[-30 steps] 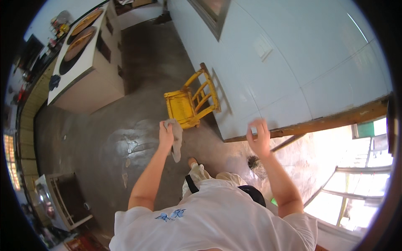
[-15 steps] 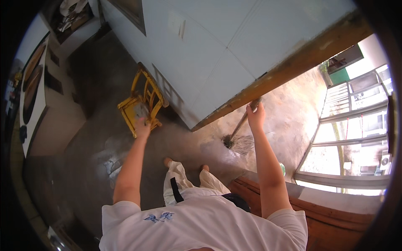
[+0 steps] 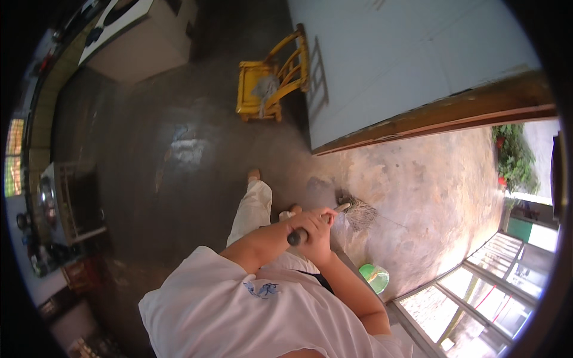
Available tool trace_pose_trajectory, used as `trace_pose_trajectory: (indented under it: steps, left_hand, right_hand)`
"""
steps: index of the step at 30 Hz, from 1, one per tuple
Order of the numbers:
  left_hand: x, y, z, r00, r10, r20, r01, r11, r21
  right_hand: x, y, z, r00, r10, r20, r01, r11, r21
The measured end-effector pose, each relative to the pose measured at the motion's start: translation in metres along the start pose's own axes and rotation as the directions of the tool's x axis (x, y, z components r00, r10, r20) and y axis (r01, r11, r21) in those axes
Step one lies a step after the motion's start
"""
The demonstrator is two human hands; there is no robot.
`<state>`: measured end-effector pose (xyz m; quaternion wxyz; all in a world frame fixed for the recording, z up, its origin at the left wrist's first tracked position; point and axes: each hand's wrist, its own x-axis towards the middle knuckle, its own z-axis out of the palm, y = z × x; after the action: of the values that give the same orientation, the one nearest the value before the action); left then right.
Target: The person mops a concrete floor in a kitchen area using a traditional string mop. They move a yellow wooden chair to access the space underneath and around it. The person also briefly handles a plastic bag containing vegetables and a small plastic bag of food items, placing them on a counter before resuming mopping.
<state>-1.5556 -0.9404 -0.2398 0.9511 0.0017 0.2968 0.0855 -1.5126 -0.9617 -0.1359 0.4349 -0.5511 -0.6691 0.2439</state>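
Now both your hands have come down: left hand (image 3: pixel 301 230) and right hand (image 3: pixel 322 232) grip the dark-ended broom handle (image 3: pixel 315 224) at frame centre, grey bristles (image 3: pixel 360 213) on the floor.

A dark, worn concrete floor (image 3: pixel 149 179) fills the middle, paler and sunlit toward four o'clock. A yellow wooden chair (image 3: pixel 268 80) with a grey cloth (image 3: pixel 264 88) stands at twelve o'clock beside the pale blue wall (image 3: pixel 406 53). Glazed window frames (image 3: pixel 477 286) sit at five o'clock; a white cabinet (image 3: pixel 143 42) at eleven.
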Motion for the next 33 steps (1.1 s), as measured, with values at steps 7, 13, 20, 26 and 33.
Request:
trace_pose_trajectory:
  steps: [7,13,20,26,33]
  left_hand:
    - [-0.056,-0.009,-0.1,0.932,0.363,-0.021,-0.357,0.924,0.138]
    - [-0.188,0.048,-0.165,0.604,0.786,0.133,-0.761,0.518,0.39]
    - [-0.363,0.184,-0.203,0.753,0.599,-0.273,-0.592,0.798,0.118]
    - [-0.383,0.264,-0.346,0.448,0.574,-0.685,-0.892,0.339,-0.3]
    - [-0.325,0.279,-0.379,0.482,0.559,-0.674,-0.874,0.353,-0.333]
  right_hand:
    - [0.049,-0.058,0.087,0.964,-0.163,0.209,0.122,0.973,0.194]
    - [0.095,-0.149,0.172,0.775,-0.436,0.457,0.3,0.891,0.341]
    - [0.163,-0.227,0.268,0.734,-0.519,0.437,0.343,0.84,0.422]
    - [0.196,-0.228,0.335,0.777,-0.33,0.536,0.292,0.943,0.157]
    - [0.206,-0.126,0.403,0.347,0.374,0.86,-0.761,0.648,0.025]
